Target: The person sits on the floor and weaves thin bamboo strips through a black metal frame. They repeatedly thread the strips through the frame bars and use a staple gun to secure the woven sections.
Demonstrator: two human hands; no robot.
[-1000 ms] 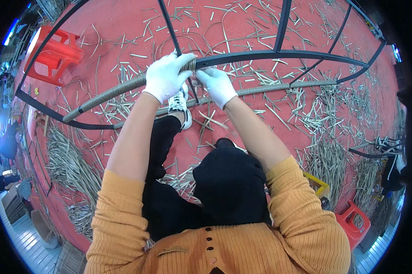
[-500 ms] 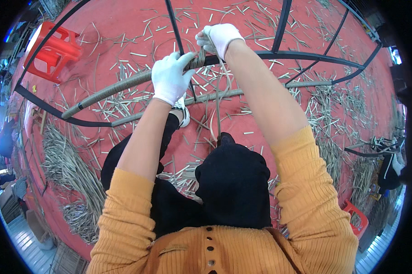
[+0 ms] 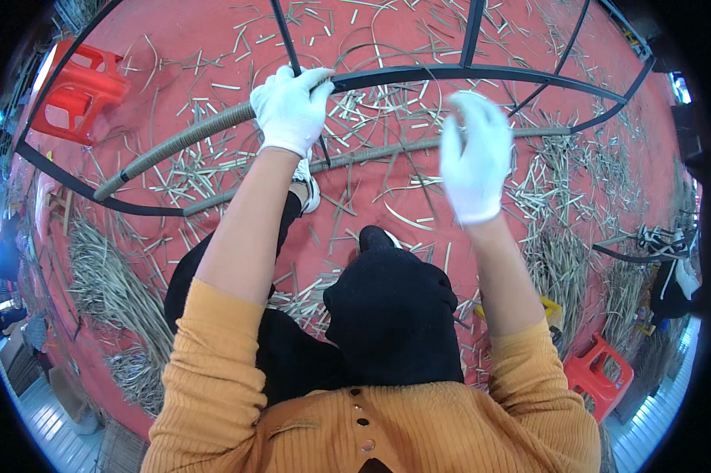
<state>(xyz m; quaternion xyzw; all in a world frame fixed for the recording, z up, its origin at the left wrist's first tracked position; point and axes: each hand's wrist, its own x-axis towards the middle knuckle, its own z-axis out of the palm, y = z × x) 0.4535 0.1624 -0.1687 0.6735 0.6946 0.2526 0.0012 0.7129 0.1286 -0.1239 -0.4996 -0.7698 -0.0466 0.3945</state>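
A black metal frame point(image 3: 529, 74) crosses in front of me, and its near bar is wound with grey-brown flat strip point(image 3: 190, 140) from the left end up to my left hand. In a white glove, my left hand point(image 3: 291, 110) closes around this bar at the end of the winding. Apart from the frame, my right hand point(image 3: 475, 162), also gloved, is over the lower wrapped bar point(image 3: 387, 150). Motion blurs its fingers, so whether they grip a strand is unclear. A thin loose strand point(image 3: 403, 55) loops beyond the bar.
Cut strip pieces litter the red floor point(image 3: 418, 260). Bundles of strips lie left point(image 3: 119, 276) and right point(image 3: 560, 260). One red plastic stool point(image 3: 80, 94) stands far left, another red stool point(image 3: 600, 374) near right. My shoes point(image 3: 308, 189) are beneath the frame.
My right hand has come away from the bar, moving right and toward me. My left hand has shifted slightly up and left, still around the bar. The view has moved a little.
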